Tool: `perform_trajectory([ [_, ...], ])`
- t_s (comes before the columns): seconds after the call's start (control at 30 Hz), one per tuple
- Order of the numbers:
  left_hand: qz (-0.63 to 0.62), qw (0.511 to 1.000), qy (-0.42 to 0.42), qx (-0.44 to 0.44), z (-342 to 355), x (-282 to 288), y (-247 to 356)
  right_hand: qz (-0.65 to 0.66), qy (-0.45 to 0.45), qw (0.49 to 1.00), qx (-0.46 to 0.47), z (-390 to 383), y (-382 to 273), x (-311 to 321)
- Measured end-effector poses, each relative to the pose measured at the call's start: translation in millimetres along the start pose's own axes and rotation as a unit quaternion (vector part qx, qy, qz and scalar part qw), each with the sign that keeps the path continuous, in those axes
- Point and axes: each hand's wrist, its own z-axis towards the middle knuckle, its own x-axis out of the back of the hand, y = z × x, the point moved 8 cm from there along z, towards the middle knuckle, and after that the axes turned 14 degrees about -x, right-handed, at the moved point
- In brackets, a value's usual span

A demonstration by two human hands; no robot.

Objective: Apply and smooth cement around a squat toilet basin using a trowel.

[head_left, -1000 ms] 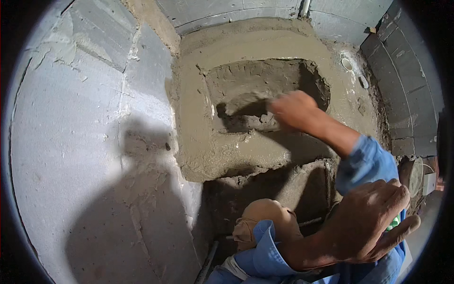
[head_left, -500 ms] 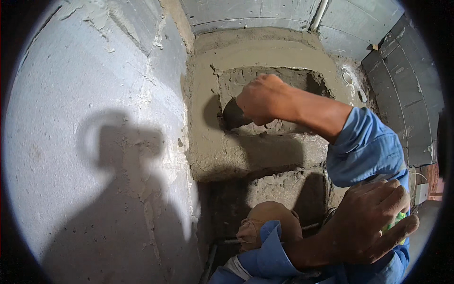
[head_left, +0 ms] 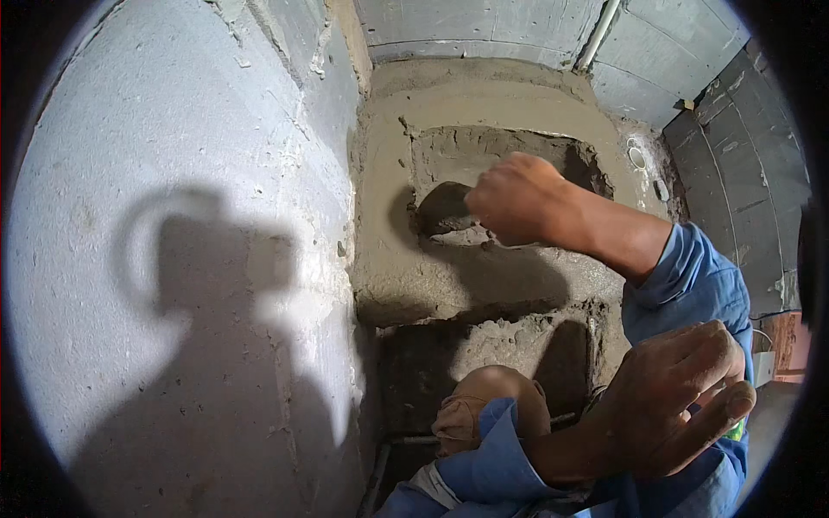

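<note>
My right hand is closed in a fist around a trowel, whose handle is hidden by the fingers. The dark, rounded trowel blade sticks out to the left, over the left end of a rectangular recess in wet grey mortar. My left hand is raised at the lower right, near my right sleeve. Its fingers are loosely curled, the thumb stands apart, and I see nothing held in it.
A rough pale wall closes the left side, and grey block walls stand behind and at right. A white pipe runs down the back. Near the right corner is a round pipe opening. My bent knee is below.
My right hand and the trowel have moved a little to the right, exposing more of the blade. The left hand has barely moved. The view has shifted slightly.
</note>
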Motion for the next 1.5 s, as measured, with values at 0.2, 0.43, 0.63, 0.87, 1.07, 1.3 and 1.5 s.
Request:
perform_trajectory([
  [0.2, -0.003, 0.999, -0.012, -0.033, -3, -3, 4, 0.172, 0.018, 0.982, -0.074, -19, 50, -64],
  [0.43, -0.027, 0.999, -0.012, -0.011, -4, -7, 1, 0.449, -0.118, 0.876, -0.128, -45, 72, -109],
  [0.63, -0.021, 0.999, -0.04, -0.013, 0, -15, 1, 0.841, -0.235, 0.448, -0.194, -52, 45, -111],
  [0.87, 0.021, 0.999, -0.037, -0.026, -3, -13, 7, 0.859, -0.277, 0.398, -0.166, -28, 17, -103],
  [1.07, 0.039, 0.998, -0.043, -0.038, -1, -9, 9, 0.9, -0.33, 0.273, -0.082, -8, -24, -96],
  [1.3, 0.006, 0.999, -0.029, -0.029, 0, 0, 13, 0.935, -0.294, 0.197, -0.022, 2, -26, -86],
  [1.5, 0.024, 0.998, -0.052, -0.015, -1, -5, 14, 0.912, -0.313, 0.235, -0.124, 14, -45, -95],
])
